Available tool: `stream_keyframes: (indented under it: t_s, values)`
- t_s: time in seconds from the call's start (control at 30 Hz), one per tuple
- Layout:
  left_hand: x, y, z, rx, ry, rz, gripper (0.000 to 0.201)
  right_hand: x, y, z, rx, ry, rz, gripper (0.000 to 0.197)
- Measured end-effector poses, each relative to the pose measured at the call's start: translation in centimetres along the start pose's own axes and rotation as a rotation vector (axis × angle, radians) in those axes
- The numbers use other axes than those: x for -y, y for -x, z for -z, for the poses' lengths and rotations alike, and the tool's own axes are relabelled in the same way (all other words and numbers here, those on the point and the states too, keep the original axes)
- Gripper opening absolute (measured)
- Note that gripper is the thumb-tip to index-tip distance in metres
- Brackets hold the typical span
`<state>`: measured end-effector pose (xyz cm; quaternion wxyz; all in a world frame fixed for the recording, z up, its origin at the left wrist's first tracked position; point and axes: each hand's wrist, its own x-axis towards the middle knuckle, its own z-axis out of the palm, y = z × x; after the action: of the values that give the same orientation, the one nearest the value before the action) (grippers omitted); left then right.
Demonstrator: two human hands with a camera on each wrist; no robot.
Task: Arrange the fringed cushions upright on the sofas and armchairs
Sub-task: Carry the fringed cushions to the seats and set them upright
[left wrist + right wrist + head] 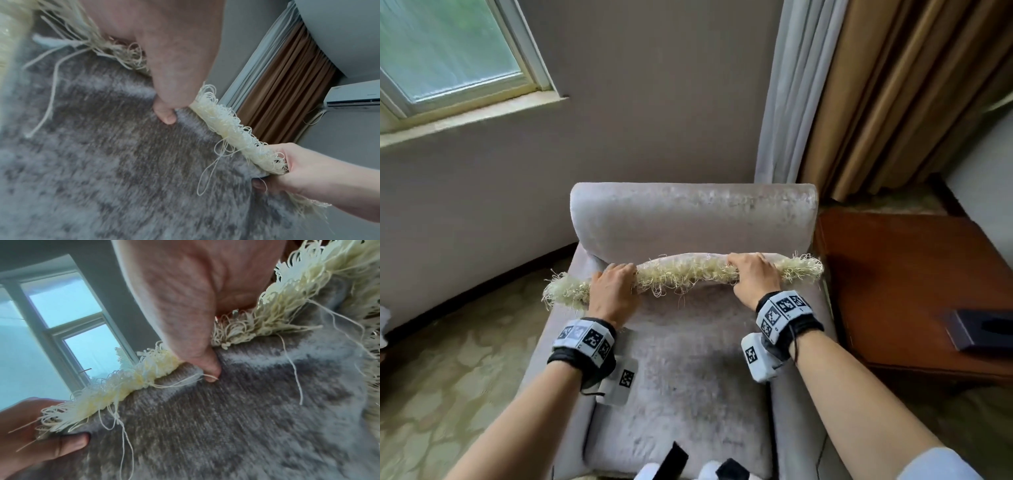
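A grey velvet cushion (681,308) with a cream fringe (681,275) along its top edge stands upright on the grey armchair (688,219), near the backrest. My left hand (614,289) grips the fringed top edge towards its left end. My right hand (753,275) grips the same edge towards its right end. In the left wrist view my left hand's thumb (166,113) presses the cushion face (123,162) below the fringe (226,128). In the right wrist view my right hand's thumb (207,368) pinches the cushion (226,418) below the fringe (123,386).
A dark wooden side table (914,284) stands right of the armchair with a dark box (983,329) on it. Curtains (876,96) hang behind at the right. A window (448,51) is at the upper left. Patterned carpet (448,359) lies left of the chair.
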<state>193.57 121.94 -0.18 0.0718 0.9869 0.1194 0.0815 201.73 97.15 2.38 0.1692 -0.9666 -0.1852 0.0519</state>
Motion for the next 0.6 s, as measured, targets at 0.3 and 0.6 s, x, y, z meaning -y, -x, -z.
stream_keyframes:
  t_s: [0.3,0.6]
  values:
    - [2.7,-7.9,-3.6,0.023,0.053,-0.102,0.02,0.4,-6.4,-2.1,0.008,0.079,-0.093,0.05]
    - [4.8,-13.9,-8.9,0.051,0.066,-0.135,0.02,-1.0,-13.8,-6.4,0.097,0.187,-0.146,0.05]
